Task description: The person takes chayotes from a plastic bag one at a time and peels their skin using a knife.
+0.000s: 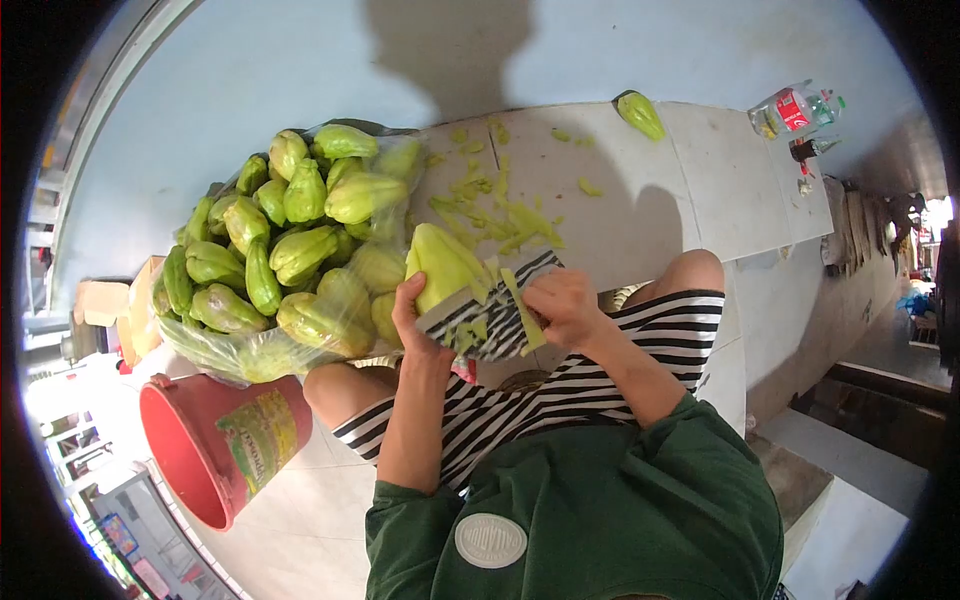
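Observation:
My left hand [418,322] is wrapped round a large pale green chayote [446,268], its skin pared smooth in places. Close on its right, my right hand [565,308] is closed in a fist; whatever tool it may grip is hidden by the fingers. A long light green strip of peel [522,312] hangs beside that fist, over my striped shorts [650,345]. More bits of peel [468,332] lie on the striped cloth in my lap. Peel scraps [520,225] are scattered over the tiled surface in front of me.
A clear plastic bag [245,360] full of chayotes [303,190] stands at left. Below it a red bucket [215,440] lies tipped on its side. One chayote [640,115] rests by the wall. Plastic bottles [795,110] and a dark bottle [812,149] are at far right.

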Available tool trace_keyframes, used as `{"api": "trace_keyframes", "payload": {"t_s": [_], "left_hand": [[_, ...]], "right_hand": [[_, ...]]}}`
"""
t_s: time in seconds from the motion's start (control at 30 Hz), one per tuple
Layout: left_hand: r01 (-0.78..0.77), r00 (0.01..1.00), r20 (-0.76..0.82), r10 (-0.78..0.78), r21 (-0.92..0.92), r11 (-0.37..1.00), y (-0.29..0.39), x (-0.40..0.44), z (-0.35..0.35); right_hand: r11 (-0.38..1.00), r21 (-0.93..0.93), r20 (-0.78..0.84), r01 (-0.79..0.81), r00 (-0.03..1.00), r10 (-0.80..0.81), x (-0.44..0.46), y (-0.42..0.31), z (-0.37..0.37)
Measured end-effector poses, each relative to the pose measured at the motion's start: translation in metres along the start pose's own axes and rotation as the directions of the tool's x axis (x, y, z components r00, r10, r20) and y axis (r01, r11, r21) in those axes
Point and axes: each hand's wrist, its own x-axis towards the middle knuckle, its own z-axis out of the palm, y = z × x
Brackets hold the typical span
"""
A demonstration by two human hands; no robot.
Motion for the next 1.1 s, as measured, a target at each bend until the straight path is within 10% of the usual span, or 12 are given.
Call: {"api": "trace_keyframes", "payload": {"t_s": [0.13, 0.77, 0.83, 1.1], "left_hand": [[-0.055, 0.998, -0.007, 0.055, -0.053, 0.997, 0.004, 0.000, 0.004], [0.016, 0.983, 0.182, -0.013, -0.017, 1.000, -0.019, -0.001, -0.022], [0.020, 0.980, 0.197, -0.034, 0.073, 0.997, -0.013, -0.004, -0.005], [-0.009, 0.980, 0.198, -0.023, 0.161, 0.987, -0.008, -0.005, -0.013]], "right_hand": [[0.983, 0.044, -0.006, -0.176, 0.984, 0.176, -0.005, 0.020, 0.005], [1.000, 0.020, 0.004, 0.002, 1.000, -0.003, 0.000, 0.004, -0.003], [0.961, 0.112, 0.022, -0.254, 0.967, 0.253, -0.003, 0.027, 0.008], [0.984, 0.161, 0.115, -0.082, 0.991, 0.064, 0.001, -0.003, -0.017]]}}
